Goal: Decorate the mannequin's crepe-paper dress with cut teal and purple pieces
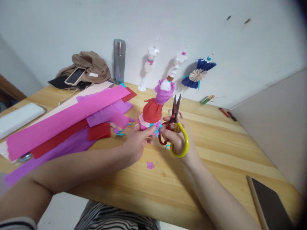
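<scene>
A miniature dress-form doll wears a paper dress (153,111) with a purple top, a red skirt and a pink hem trimmed with blue and purple bits. My left hand (137,143) pinches the hem from the left. In my right hand (177,137) are scissors (183,152) with a red and a yellow handle loop. Their blades point up and stand slightly apart, to the right of the dress. The right fingertips also touch the trimmed hem. A purple paper flower (150,165) lies on the wood below the hands.
Crepe paper sheets (69,123) cover the table's left side. Behind them are a grey thermos (119,62), a brown cloth (90,64) and a phone (75,76). Several small dress forms (150,60) stand along the wall. A dark tablet-like slab (271,201) lies at front right.
</scene>
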The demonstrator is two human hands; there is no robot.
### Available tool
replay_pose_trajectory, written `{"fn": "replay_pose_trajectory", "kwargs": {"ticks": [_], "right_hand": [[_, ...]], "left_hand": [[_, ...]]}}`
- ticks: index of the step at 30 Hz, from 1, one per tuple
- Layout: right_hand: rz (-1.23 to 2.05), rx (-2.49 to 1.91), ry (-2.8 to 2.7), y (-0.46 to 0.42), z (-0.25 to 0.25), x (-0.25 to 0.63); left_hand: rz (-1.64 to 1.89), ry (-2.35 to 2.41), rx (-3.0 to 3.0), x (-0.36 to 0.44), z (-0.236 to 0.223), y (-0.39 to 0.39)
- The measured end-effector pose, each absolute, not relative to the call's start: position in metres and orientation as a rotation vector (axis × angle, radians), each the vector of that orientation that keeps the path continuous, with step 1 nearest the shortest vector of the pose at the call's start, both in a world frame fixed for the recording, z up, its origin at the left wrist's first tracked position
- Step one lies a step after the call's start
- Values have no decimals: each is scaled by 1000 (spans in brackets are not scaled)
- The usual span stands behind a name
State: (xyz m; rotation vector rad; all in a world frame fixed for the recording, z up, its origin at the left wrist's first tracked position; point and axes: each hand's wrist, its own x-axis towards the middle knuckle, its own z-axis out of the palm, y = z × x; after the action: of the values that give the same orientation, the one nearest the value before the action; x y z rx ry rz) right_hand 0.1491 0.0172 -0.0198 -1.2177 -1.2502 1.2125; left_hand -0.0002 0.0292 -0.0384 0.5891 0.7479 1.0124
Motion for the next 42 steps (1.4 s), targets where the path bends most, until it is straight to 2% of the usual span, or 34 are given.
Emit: {"fn": "replay_pose_trajectory", "kwargs": {"ticks": [4, 17, 42], "right_hand": [[1048, -1253, -1073, 15, -18, 141], [743, -1136, -1259, 17, -27, 132], [802, -1172, -1253, 29, -23, 143]], "left_hand": [[1036, 705, 534, -2, -37, 29], [1014, 693, 471, -6, -45, 32], [1030, 817, 854, -2, -40, 26]]}}
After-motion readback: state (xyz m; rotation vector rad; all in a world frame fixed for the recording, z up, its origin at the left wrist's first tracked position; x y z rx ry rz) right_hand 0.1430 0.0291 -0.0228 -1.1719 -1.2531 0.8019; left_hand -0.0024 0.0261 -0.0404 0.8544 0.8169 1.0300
